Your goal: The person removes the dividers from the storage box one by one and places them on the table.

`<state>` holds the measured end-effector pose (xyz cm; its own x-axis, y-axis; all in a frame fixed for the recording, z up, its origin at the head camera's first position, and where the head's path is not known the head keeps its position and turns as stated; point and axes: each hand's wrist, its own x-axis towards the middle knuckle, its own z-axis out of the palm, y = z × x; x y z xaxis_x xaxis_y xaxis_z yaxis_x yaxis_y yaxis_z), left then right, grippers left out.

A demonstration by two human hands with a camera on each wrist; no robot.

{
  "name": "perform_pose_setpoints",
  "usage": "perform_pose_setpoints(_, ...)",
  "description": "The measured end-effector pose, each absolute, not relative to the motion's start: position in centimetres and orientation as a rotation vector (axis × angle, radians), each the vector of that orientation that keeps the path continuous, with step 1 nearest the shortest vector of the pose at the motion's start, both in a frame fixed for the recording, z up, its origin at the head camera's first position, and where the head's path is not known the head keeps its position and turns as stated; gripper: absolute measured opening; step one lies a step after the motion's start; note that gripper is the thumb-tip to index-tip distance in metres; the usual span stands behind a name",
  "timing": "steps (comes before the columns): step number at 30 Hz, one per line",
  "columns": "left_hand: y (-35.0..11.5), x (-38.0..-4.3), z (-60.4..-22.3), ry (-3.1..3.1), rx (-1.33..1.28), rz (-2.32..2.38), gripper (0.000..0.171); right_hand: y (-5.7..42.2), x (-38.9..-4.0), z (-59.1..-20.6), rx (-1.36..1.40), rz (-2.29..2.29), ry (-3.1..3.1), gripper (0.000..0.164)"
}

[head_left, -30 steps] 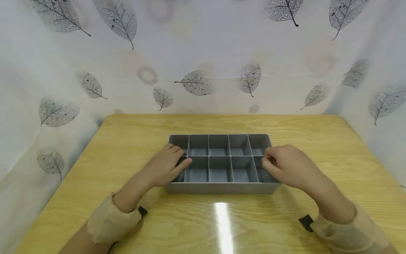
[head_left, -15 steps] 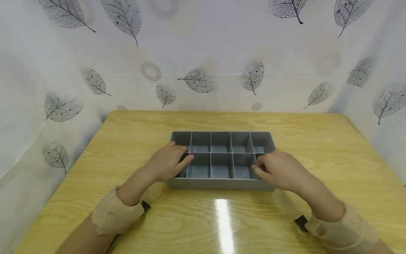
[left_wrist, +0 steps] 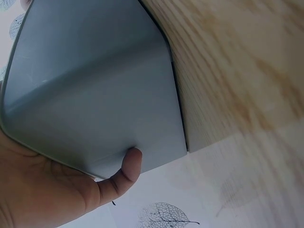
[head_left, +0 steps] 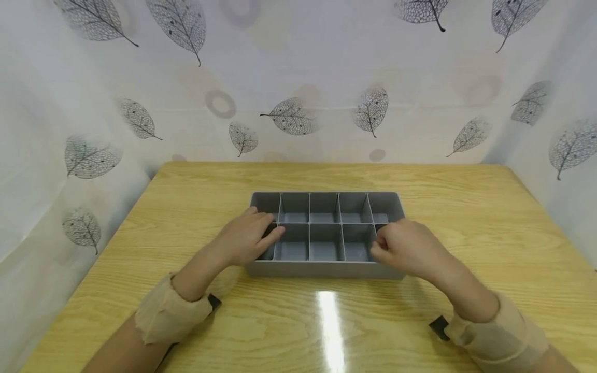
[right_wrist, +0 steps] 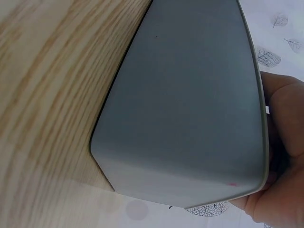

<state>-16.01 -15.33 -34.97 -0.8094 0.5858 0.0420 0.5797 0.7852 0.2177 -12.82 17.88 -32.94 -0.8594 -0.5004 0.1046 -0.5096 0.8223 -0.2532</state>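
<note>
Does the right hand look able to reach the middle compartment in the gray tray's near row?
Probably yes: the right hand is at the right end of the gray tray, and nothing visible covers the middle compartment; only dividers stand in between.

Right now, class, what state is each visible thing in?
Gray divided box: upright on the table, open-topped; unobstructed compartments look empty.
Left hand: over the box's left end, thumb extended.
Right hand: over the box's right end, fingers curled; any hold hidden.
Patterned cloth: hanging behind the table.
Table: reflecting a bright streak.
</note>
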Motion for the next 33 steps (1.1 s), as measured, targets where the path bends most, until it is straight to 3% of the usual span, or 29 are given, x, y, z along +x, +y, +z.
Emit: perform_pose_setpoints(33, -15.4, -16.1, -34.9, 2.922, 0.971, 0.345, 0.063, 18.4, -12.6, -31.0, 0.79, 0.554, -2.832, 0.034)
